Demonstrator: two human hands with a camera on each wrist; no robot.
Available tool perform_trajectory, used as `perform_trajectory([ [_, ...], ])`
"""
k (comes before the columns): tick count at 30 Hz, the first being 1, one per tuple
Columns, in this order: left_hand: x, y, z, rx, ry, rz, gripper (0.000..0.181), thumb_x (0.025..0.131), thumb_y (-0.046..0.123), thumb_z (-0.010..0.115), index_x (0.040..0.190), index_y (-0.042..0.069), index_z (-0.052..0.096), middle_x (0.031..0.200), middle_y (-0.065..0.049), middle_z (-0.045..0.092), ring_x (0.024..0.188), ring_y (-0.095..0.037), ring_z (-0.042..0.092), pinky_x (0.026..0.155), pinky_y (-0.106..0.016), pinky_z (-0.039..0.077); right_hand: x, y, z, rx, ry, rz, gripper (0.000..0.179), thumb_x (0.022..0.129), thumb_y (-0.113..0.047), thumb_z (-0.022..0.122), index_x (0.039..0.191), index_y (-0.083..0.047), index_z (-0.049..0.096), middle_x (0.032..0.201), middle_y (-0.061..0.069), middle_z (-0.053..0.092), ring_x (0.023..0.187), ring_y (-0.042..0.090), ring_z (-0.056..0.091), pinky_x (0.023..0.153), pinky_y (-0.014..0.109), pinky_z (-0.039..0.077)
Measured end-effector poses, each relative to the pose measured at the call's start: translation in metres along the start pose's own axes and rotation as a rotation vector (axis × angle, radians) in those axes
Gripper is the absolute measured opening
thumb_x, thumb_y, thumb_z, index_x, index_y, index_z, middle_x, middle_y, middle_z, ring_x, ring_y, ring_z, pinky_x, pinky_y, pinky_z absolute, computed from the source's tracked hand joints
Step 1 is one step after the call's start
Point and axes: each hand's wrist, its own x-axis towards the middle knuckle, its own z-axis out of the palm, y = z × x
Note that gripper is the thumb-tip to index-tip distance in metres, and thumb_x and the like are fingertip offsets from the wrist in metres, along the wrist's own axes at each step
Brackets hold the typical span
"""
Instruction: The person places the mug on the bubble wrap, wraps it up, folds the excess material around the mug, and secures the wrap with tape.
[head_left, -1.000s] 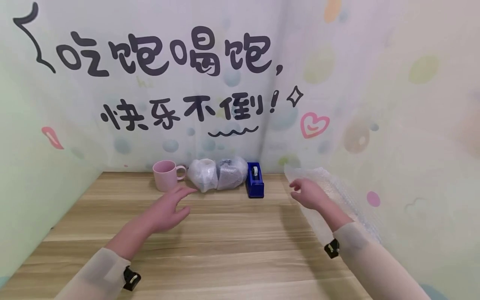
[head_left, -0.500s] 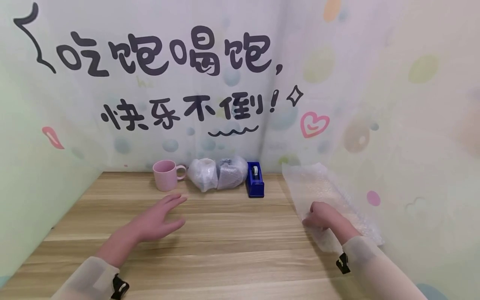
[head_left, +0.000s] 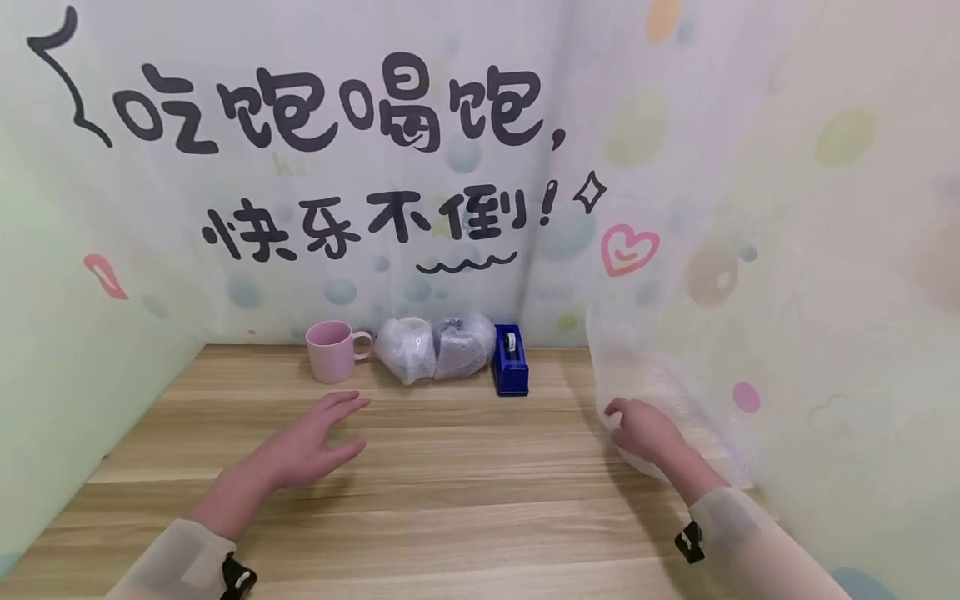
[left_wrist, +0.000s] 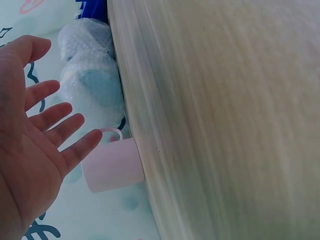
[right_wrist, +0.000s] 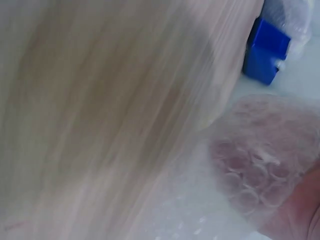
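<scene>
Translucent bubble wrap [head_left: 666, 382], gripped at one edge, slants at the table's [head_left: 450, 517] right.

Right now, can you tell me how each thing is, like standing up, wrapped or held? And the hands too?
Pink mug: upright.
White bundle: wrapped up.
Grey bundle: wrapped up.
Blue tape dispenser: upright, tape roll loaded.
Bubble wrap sheet: opened out, held.
Left hand: fingers spread, holding nothing.
Right hand: holding the sheet.

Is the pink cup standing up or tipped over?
Standing up. In the head view, the cup rests base-down on the table, its round mouth facing up.
</scene>
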Motion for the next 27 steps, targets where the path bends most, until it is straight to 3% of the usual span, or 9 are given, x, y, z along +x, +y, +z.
perform_trajectory([
  [4,0.002,-0.001,-0.001,-0.004,0.023,0.017,0.060,0.103,0.029,0.074,0.154,0.001,0.059,0.162,-0.029,0.052,0.148,-0.053,0.052,0.119,-0.070,0.046,-0.005,-0.019,0.001,0.001,0.151,-0.110,0.047,0.088,-0.003,0.068,0.134,-0.004,0.069,0.095,0.009,0.064,0.070,0.018,0.055,0.059,0.035,0.048],
  [9,0.003,-0.001,-0.005,-0.017,0.041,0.012,0.060,0.103,0.028,0.076,0.154,0.002,0.059,0.163,-0.027,0.051,0.149,-0.053,0.051,0.118,-0.070,0.046,-0.013,-0.059,-0.001,-0.043,0.327,-0.272,0.045,0.088,0.000,0.069,0.132,-0.011,0.074,0.094,0.003,0.058,0.060,0.010,0.037,0.050,0.026,0.035],
  [15,0.003,-0.001,-0.009,-0.050,0.067,-0.009,0.058,0.103,0.026,0.076,0.154,0.002,0.060,0.162,-0.029,0.051,0.149,-0.055,0.049,0.117,-0.073,0.045,-0.022,-0.100,0.001,-0.191,0.486,-0.548,0.045,0.084,0.002,0.073,0.125,-0.018,0.078,0.090,0.000,0.059,0.064,0.009,0.040,0.049,0.021,0.033],
  [19,0.003,-0.003,-0.014,-0.078,0.105,-0.017,0.054,0.105,0.020,0.072,0.153,0.000,0.058,0.162,-0.030,0.050,0.149,-0.056,0.048,0.118,-0.075,0.044,-0.028,-0.118,0.008,-0.289,0.497,-0.734,0.052,0.080,0.002,0.078,0.126,-0.022,0.080,0.087,-0.004,0.056,0.065,0.006,0.041,0.049,0.015,0.032],
  [22,0.003,-0.005,-0.018,-0.120,0.165,-0.011,0.048,0.109,0.016,0.064,0.152,-0.002,0.058,0.160,-0.029,0.051,0.149,-0.056,0.047,0.117,-0.075,0.043,-0.033,-0.127,0.015,-0.356,0.453,-0.863,0.053,0.080,-0.001,0.081,0.127,-0.026,0.080,0.086,-0.007,0.053,0.067,0.004,0.040,0.052,0.014,0.033],
  [27,0.005,-0.003,-0.022,-0.173,0.244,0.006,0.040,0.115,0.015,0.051,0.150,-0.003,0.059,0.153,-0.027,0.056,0.142,-0.050,0.053,0.107,-0.071,0.052,-0.041,-0.137,0.029,-0.396,0.361,-1.044,0.047,0.085,-0.008,0.083,0.125,-0.033,0.081,0.086,-0.010,0.049,0.072,0.004,0.041,0.059,0.015,0.038],
])
